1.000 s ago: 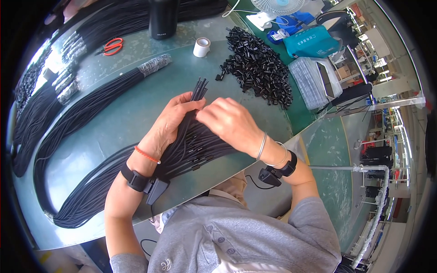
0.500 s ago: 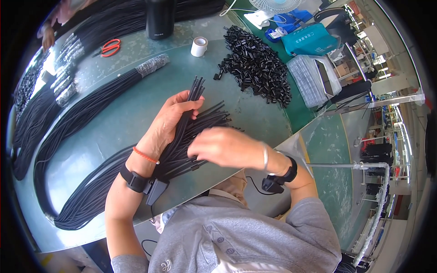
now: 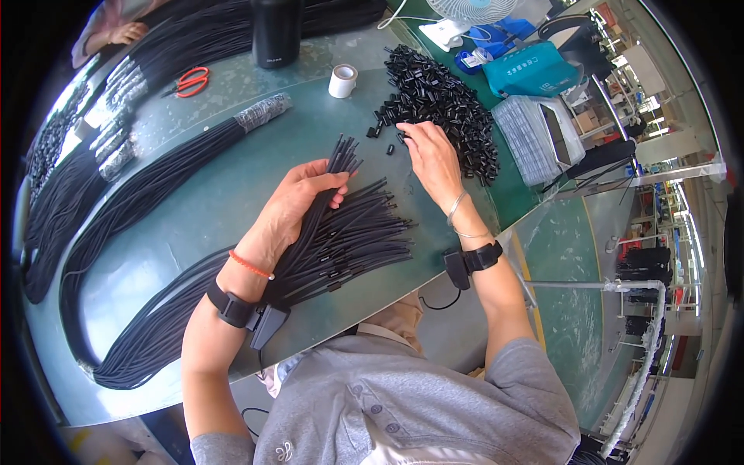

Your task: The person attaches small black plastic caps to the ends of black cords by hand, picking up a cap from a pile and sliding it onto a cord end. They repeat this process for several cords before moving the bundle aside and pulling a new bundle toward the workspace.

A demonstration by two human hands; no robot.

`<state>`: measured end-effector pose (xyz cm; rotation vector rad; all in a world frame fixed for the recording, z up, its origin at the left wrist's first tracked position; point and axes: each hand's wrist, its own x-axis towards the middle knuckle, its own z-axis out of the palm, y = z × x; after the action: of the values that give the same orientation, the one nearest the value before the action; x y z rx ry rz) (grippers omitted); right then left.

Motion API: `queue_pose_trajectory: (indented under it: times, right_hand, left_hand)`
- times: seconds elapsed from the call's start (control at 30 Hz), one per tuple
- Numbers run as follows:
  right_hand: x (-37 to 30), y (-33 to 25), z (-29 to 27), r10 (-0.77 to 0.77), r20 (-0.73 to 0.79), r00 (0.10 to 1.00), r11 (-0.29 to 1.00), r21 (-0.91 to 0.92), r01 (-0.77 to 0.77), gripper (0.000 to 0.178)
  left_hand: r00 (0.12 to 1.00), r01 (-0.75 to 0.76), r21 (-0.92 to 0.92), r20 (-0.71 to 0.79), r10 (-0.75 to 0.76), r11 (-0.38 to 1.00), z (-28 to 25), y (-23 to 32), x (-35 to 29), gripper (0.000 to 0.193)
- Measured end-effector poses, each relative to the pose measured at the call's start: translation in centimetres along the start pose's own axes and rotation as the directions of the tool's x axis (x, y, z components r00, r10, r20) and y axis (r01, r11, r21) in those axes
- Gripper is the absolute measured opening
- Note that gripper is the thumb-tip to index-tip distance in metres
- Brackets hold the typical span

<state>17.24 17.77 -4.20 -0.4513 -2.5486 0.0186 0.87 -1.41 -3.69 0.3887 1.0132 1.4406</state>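
My left hand (image 3: 306, 194) is closed around a cluster of thin black cables (image 3: 341, 159), their cut ends sticking up past the thumb. Beside it, the rest of the bundle (image 3: 364, 225) fans out over the table toward the right, with small black sleeves (image 3: 335, 273) around some of the cables. My right hand (image 3: 435, 164) is at the near edge of a heap of short black sleeves (image 3: 446, 108). Its thumb and fingers are apart, around a loose sleeve (image 3: 401, 136); no firm grip shows. Another loose sleeve (image 3: 390, 149) lies just nearer.
A white tape roll (image 3: 342, 80), orange-handled scissors (image 3: 192, 81) and a black bottle (image 3: 277, 35) stand or lie farther back. Wrapped cable bundles (image 3: 167, 167) cover the left side. At right are a teal bag (image 3: 531, 68) and fan (image 3: 469, 9). Another person's hand (image 3: 128, 33) shows far left.
My right hand has moved from above the fanned cables, away and to the right, to the sleeve heap. My left hand still grips its cluster. The other person's hand has shifted right.
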Motion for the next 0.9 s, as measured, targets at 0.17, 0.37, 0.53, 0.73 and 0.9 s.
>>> queue_pose_trajectory:
  times: [0.17, 0.37, 0.53, 0.73, 0.9]
  right_hand:
    - [0.3, -2.1, -1.0, 0.222, 0.388, 0.895, 0.500, 0.742, -0.446, 0.023]
    - [0.7, -4.2, -2.7, 0.108, 0.569, 0.815, 0.207, 0.789, -0.579, 0.018]
    - [1.5, -3.9, -3.3, 0.063, 0.525, 0.848, 0.383, 0.773, -0.507, 0.012]
    - [0.3, -9.7, -4.4, -0.440, 0.169, 0.882, 0.876, 0.297, 0.380, 0.009]
    - [-0.3, -8.9, -3.2, -0.392, 0.207, 0.896, 0.864, 0.418, 0.281, 0.014]
  left_hand:
    - [0.998, -0.047, 0.028, 0.041, 0.046, 0.998, -0.1, -0.3, 0.5, 0.011]
    - [0.998, -0.055, 0.040, 0.032, 0.054, 0.998, -0.3, -0.3, 0.5, 0.014]
    - [0.997, -0.065, 0.114, 0.042, 0.061, 0.991, -0.4, -0.4, 0.6, 0.014]
    - [1.000, -0.023, -0.064, -0.011, 0.023, 0.998, 0.5, -0.3, 0.2, 0.014]
    - [1.000, -0.022, -0.011, -0.001, 0.022, 1.000, -0.1, -0.2, 0.5, 0.015]
